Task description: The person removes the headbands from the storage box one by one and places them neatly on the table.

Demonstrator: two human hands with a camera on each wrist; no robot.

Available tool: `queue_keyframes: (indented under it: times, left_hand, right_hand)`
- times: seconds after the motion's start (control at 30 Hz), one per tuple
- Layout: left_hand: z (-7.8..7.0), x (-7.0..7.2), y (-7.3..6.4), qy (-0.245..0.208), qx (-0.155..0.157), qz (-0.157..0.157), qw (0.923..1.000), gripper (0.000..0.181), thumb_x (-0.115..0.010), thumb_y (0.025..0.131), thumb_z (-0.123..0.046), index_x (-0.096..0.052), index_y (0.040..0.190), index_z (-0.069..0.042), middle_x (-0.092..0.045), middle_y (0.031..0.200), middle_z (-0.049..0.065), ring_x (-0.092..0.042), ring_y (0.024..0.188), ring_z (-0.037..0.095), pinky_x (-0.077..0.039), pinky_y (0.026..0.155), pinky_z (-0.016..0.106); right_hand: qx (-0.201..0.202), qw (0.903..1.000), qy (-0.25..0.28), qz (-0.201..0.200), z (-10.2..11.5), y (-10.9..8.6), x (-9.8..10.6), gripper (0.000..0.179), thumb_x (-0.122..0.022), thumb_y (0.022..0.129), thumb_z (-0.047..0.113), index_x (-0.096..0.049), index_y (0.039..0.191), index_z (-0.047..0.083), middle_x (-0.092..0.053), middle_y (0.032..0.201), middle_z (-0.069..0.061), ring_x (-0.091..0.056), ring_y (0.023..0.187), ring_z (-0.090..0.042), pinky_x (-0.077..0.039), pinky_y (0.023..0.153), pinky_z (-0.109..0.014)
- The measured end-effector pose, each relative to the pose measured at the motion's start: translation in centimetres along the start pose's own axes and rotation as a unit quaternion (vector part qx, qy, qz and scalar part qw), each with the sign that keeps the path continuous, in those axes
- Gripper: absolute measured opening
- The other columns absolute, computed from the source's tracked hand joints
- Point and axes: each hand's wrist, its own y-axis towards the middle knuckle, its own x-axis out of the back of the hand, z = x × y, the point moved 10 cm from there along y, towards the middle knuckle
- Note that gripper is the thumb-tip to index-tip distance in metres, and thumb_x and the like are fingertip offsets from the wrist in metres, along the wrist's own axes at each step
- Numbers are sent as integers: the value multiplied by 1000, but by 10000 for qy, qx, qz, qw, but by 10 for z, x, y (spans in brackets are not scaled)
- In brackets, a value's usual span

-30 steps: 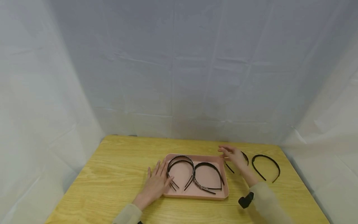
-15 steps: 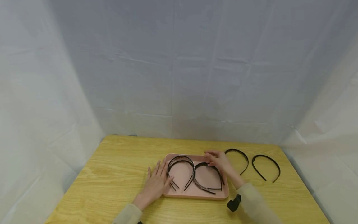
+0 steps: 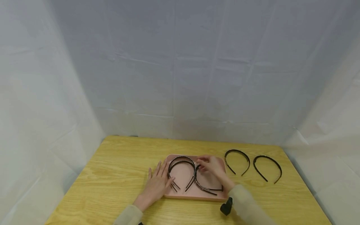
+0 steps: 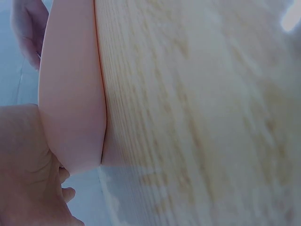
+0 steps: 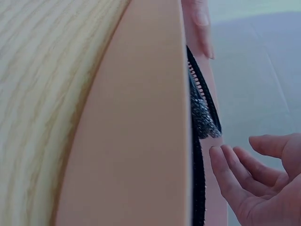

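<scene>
A pink tray [image 3: 194, 197] holds several thin black headbands. Toothed headbands [image 3: 181, 159] overlap in its left half, and in the right half lie more, among them a glittery headband [image 3: 202, 187]. My left hand [image 3: 156, 187] rests with spread fingers on the tray's left edge, its thumb reaching over the rim. Over the right half, my right hand [image 3: 213, 168] hovers with nothing between its fingers, covering part of the headbands there. In the right wrist view, thumb and fingers of the right hand [image 5: 263, 174] are apart, near the glittery headband [image 5: 204, 120].
On the wooden table [image 3: 121, 162], right of the tray, lie a toothed black headband [image 3: 237, 151] and a plain black headband [image 3: 267, 157]. A pale sheet [image 3: 174, 78] hangs behind the table and on both sides.
My right hand has moved left, from above the toothed headband on the table to over the tray's right half. The left hand and the headbands stay where they were.
</scene>
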Motion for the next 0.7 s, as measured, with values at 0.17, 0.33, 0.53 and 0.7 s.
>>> queue_keyframes:
  times: [0.17,0.33,0.53,0.7]
  left_hand:
    - [-2,2,-1,-36,9,87,10000,67,-48,107,-38,-30,157,3,-20,167,18,-19,152,42,-14,116,74]
    - [-3,4,-1,-109,-47,-15,9999,68,-50,106,-37,-31,156,5,-22,166,20,-20,151,44,-13,115,75]
    - [-3,4,-1,-124,-31,-18,9999,68,-50,106,-37,-31,156,4,-21,166,19,-19,152,44,-13,115,74]
    - [-1,1,0,-175,-110,-67,9998,68,-50,106,-37,-30,156,5,-21,166,20,-20,151,46,-13,114,76]
  right_hand:
    - [-48,10000,-35,15,-1,1,-7,29,-64,101,13,-68,123,-6,-74,88,-14,-73,76,-29,-63,67,-39]
    - [27,9991,-414,36,2,1,-12,27,-65,100,12,-70,122,-2,-74,96,-15,-72,74,-26,-62,65,-36]
    - [387,9890,-1421,-158,10,1,-15,24,-70,97,17,-75,116,4,-73,110,-13,-70,87,-22,-59,71,-36]
    - [532,9831,-1734,-250,11,2,-18,20,-73,95,17,-77,111,5,-74,108,-10,-69,94,-25,-59,75,-39]
